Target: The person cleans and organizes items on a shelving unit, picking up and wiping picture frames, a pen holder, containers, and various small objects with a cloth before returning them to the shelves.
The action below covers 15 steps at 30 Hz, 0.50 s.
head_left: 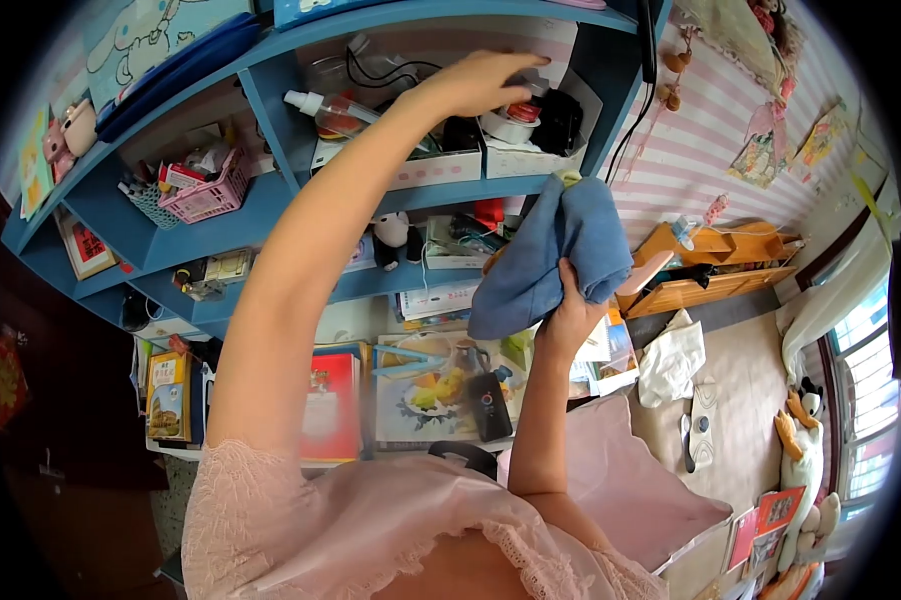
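Note:
My left hand (481, 85) reaches over a white box (531, 163) on the upper blue shelf, its fingers stretched out above a white roll with a red centre (511, 120) and a black item (559, 122). Whether the fingertips touch anything in the box cannot be made out. Lower and to the right, my right hand (574, 318) grips a folded blue cloth (596, 235) from below, in front of the shelf edge. Beside the roll's box, a spray bottle with a white cap (331, 110) lies tilted in another white box.
The blue shelf unit (211, 215) holds a pink basket (206, 190) and a panda toy (395, 240). Below are a red book (331, 400), a black phone-like item (489, 407) and light-blue scissors (411, 360). A black cable hangs at the shelf's right side.

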### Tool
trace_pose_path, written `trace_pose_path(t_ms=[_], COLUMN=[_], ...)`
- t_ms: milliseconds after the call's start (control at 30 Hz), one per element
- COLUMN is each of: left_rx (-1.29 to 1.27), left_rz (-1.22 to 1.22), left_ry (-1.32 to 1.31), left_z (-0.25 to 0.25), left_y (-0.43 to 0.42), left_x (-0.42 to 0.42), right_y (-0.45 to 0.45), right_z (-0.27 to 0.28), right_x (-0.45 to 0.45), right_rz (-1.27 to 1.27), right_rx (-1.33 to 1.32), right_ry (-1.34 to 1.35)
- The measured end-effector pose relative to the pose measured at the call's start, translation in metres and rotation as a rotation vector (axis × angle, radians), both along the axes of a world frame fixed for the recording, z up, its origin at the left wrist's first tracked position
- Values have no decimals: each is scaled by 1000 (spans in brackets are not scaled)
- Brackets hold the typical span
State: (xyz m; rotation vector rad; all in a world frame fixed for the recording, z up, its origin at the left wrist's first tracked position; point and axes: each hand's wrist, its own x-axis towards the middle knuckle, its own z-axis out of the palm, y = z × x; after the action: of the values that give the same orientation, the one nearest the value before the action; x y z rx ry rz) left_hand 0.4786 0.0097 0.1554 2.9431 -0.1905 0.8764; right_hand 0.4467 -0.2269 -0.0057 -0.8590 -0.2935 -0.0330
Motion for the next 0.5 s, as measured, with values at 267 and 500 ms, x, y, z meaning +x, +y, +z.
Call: trace_pose_path(t_ms=[267, 500], left_rx=[-58, 381], left_rz=[408, 422], left_ry=[-396, 43], left_z=[-2, -10], left_y=[17, 43], left_x=[-121, -158], right_y=[3, 23], right_z=[8, 7], right_x=[-5, -20], right_rz=[-48, 53], right_rx=[5, 46], right_ry=[95, 48])
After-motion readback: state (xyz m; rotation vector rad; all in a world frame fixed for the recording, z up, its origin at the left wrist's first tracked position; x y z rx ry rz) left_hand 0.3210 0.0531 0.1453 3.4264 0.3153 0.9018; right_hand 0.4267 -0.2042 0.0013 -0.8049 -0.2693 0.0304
